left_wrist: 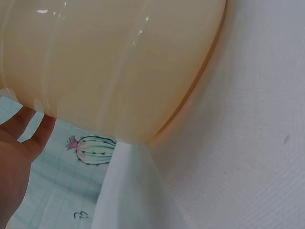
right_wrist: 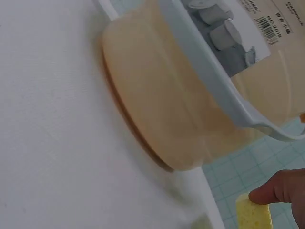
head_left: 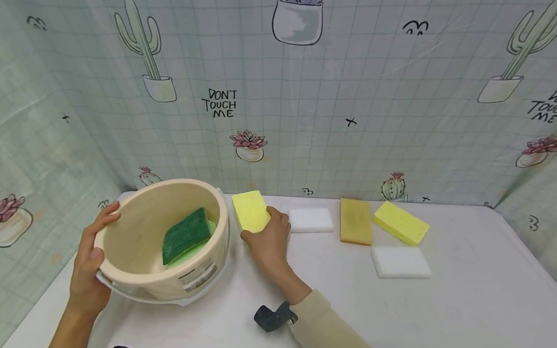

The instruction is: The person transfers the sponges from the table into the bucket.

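Observation:
A beige plastic bucket (head_left: 134, 241) stands on the white table at the left, tilted toward me, with a green sponge (head_left: 185, 235) inside. My left hand (head_left: 91, 254) grips the bucket's left rim. The bucket's wall (left_wrist: 109, 62) fills the left wrist view. My right hand (head_left: 268, 238) holds a pale yellow sponge (head_left: 250, 211) upright just right of the bucket. In the right wrist view, the yellow sponge (right_wrist: 252, 213) shows under a fingertip (right_wrist: 279, 188), beside the bucket (right_wrist: 181, 114) and its grey handle (right_wrist: 214, 76).
Further right on the table (head_left: 482, 294) lie a white sponge (head_left: 311, 220), an orange-brown sponge (head_left: 355, 221), another yellow sponge (head_left: 400, 222) and a second white sponge (head_left: 401, 262). Cactus-print sheeting (head_left: 349, 84) walls the back and both sides.

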### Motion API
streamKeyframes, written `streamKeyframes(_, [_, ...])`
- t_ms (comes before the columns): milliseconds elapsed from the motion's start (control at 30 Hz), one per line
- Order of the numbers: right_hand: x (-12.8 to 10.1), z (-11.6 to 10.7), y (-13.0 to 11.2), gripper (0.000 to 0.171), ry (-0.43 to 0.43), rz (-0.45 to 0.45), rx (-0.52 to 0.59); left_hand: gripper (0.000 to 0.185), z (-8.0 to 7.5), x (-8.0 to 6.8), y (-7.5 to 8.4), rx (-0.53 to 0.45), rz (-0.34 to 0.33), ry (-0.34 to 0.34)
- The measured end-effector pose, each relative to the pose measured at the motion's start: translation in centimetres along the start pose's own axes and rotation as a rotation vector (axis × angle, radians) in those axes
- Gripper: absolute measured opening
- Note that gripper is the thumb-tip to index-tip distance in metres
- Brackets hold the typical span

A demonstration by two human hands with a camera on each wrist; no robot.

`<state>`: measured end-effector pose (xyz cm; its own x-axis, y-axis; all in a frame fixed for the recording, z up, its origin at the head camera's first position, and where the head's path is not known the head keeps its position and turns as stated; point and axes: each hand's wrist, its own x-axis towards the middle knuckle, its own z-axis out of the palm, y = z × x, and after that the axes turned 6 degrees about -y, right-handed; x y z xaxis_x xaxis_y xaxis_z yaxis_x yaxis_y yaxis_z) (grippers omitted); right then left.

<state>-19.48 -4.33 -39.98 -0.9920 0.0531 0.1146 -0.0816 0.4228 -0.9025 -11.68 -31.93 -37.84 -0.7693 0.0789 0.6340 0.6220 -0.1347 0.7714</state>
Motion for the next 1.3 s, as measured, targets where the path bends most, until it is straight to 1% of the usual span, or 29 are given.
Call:
streamKeyframes(200, [0.3,-1.1,-1.1,0.07,-0.024,0.005,0.04,0.051,-0.1,0.0,0.0,-0.006,0.014,-0.006])
streamKeyframes(333, [0.2,-1.6,-1.7,0.07,-0.016,-0.006,0.061,0.05,-0.1,0.0,-0.1,-0.005,0.014,-0.012])
streamKeyframes(567, [0.1,-3.2,-2.6,0.069,-0.012,-0.088,0.106,0.05,-0.1,-0.1,-0.3,-0.03,0.039,-0.03])
streamKeyframes(767, [0.4,-5.0,-3.7,0.069,-0.014,-0.166,0.079,0.05,-0.1,-0.1,-0.2,-0.03,0.035,-0.03])
streamKeyframes(833, [0.5,-5.5,-4.0,0.07,-0.032,-0.181,0.076,0.051,-0.1,-0.1,-0.2,-0.031,0.035,-0.03])
streamKeyframes(1067, [0.7,-7.0,-4.9,0.071,-0.14,-0.216,0.118,0.05,-0.2,-0.1,-0.2,-0.028,0.035,-0.028])
streamKeyframes(1300, [0.3,-8.0,-6.5,0.07,-0.198,-0.301,0.072,0.051,-0.1,0.0,-0.1,-0.036,0.031,-0.028])
